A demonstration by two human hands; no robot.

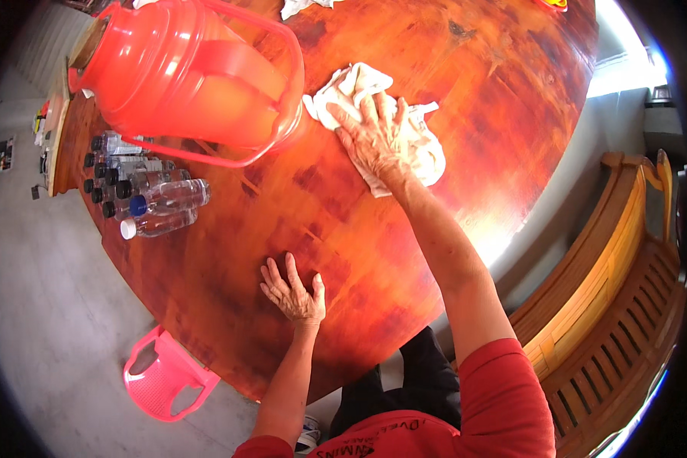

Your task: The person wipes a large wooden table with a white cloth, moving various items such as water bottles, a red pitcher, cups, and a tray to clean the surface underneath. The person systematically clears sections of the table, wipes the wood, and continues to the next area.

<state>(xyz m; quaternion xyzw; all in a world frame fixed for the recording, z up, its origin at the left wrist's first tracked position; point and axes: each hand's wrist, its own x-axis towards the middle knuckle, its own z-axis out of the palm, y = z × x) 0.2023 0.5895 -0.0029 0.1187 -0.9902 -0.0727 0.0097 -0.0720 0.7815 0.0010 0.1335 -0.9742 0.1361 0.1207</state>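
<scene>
My right hand (370,137) lies flat on a crumpled white cloth (424,156), its fingers spread and pressing it against the glossy reddish-brown wooden table (466,84). The cloth bunches out past the fingertips and on both sides of the hand. Closer to my body, my left hand (295,296) rests on the bare tabletop, fingers apart and nothing in it. A large red plastic jug (175,76) with a looped handle stands to the left of the cloth.
Several clear plastic bottles (177,197) with dark, blue and white caps cluster at the table's left edge. A pink plastic chair (168,378) stands on the grey floor at lower left. A slatted wooden bench (603,305) is on the right. Another white cloth or paper (305,6) lies at the far edge.
</scene>
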